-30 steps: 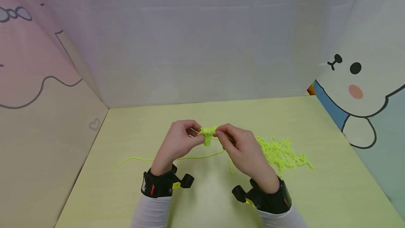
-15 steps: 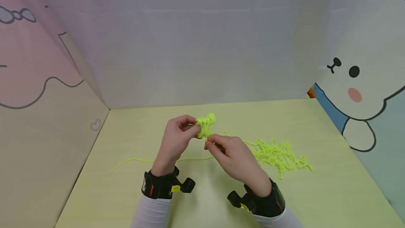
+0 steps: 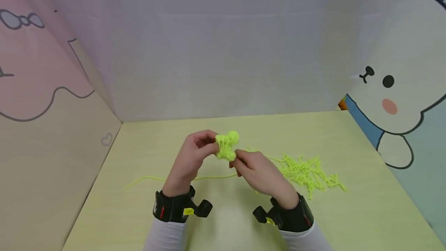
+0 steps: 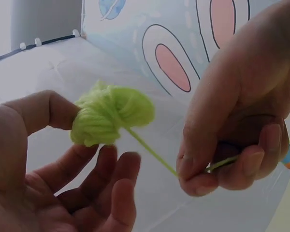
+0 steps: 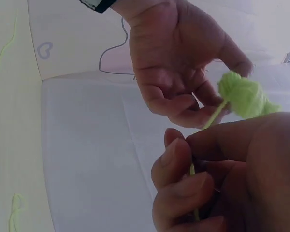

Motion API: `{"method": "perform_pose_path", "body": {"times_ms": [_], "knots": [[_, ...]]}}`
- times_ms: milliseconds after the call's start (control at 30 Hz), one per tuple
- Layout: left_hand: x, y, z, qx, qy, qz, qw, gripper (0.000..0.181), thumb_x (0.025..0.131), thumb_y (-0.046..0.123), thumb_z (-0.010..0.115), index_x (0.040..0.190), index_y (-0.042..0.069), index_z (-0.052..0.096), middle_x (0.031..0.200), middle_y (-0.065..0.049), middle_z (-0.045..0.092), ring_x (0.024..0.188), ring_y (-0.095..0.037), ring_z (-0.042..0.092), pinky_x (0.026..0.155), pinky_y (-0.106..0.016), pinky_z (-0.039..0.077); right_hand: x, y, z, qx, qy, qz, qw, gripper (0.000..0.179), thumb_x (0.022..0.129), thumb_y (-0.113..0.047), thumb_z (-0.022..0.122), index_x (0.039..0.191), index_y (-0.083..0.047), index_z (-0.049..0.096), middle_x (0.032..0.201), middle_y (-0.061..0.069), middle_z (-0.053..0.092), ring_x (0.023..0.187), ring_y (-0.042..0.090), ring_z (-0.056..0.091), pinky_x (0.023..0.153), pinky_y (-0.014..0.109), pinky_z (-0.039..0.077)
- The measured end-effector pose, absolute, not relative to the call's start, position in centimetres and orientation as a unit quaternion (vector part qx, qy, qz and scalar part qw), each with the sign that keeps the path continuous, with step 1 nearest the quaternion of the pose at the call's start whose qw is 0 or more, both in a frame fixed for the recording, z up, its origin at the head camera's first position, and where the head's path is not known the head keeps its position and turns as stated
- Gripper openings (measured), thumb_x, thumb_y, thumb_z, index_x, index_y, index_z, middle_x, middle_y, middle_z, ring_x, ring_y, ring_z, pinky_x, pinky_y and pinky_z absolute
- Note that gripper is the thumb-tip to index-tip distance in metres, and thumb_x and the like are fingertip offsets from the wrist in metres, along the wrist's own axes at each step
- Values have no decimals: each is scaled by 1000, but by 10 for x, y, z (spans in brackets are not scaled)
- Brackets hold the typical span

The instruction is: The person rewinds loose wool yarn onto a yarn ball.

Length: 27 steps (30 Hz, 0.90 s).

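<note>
A small neon-yellow wound bundle of yarn (image 3: pixel 225 145) is held up above the table. My left hand (image 3: pixel 189 158) pinches its left side between thumb and fingers. A taut yarn strand (image 4: pixel 152 152) runs from the bundle to my right hand (image 3: pixel 259 173), which pinches it between thumb and forefinger. In the left wrist view the strand passes on through the curled fingers of the right hand (image 4: pixel 232 125). The right wrist view shows the bundle (image 5: pixel 246 96) against the fingertips of the left hand (image 5: pixel 179 63).
A loose tangle of the same yarn (image 3: pixel 306 171) lies on the pale table (image 3: pixel 348 220) to the right. One yarn length (image 3: pixel 146 179) stretches leftward across the table behind the left wrist. Cartoon-printed curtains (image 3: pixel 223 49) enclose the table's back and sides.
The bundle has turned and been raised, showing its wound strands. My right hand went from the bundle's right side to below it, then slightly up and right.
</note>
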<state>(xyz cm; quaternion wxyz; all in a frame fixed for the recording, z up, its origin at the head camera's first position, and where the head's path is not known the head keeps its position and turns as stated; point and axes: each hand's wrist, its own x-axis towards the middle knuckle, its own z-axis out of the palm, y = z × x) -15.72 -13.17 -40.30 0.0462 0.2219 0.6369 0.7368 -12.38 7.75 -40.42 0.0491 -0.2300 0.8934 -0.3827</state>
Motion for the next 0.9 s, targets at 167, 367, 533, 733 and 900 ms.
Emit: {"method": "perform_pose_path", "body": {"times_ms": [167, 367, 533, 733, 900], "knots": [[-157, -135, -405, 304, 646, 690, 118, 16, 85, -6, 58, 96, -1, 68, 92, -12, 66, 77, -28, 60, 71, -28, 54, -129, 90, -401, -211, 878, -428, 15, 16, 107, -23, 48, 98, -20, 62, 72, 2, 59, 47, 13, 38, 46, 27, 35], [-158, -135, -407, 281, 727, 611, 139, 19, 84, 0, 60, 94, 10, 72, 88, -7, 71, 74, -24, 67, 66, -28, 54, -127, 99, -392, -195, 857, -475, -39, 17, 106, -25, 51, 97, -19, 64, 73, -1, 57, 50, 16, 40, 48, 31, 38], [-159, -132, -408, 230, 766, 589, 110, 13, 82, 2, 63, 90, 10, 70, 84, -5, 71, 71, -20, 69, 63, -29, 50, -122, 100, -388, -186, 852, -483, -76, 18, 105, -25, 51, 100, -15, 66, 72, -1, 56, 50, 15, 42, 47, 31, 40], [-162, -128, -410, 172, 776, 603, 64, 7, 81, 4, 66, 86, 9, 67, 91, -6, 70, 73, -19, 70, 63, -33, 53, -117, 93, -388, -190, 855, -456, -159, 13, 103, -21, 57, 99, -16, 68, 86, -8, 61, 62, 10, 48, 53, 31, 45], [-162, -122, -410, 139, 784, 605, 22, 4, 81, 9, 68, 85, 10, 67, 88, -5, 71, 71, -18, 70, 62, -35, 53, -113, 82, -391, -228, 866, -402, -192, 9, 101, -23, 59, 100, -18, 67, 90, -10, 58, 64, 7, 46, 54, 29, 45]]}}
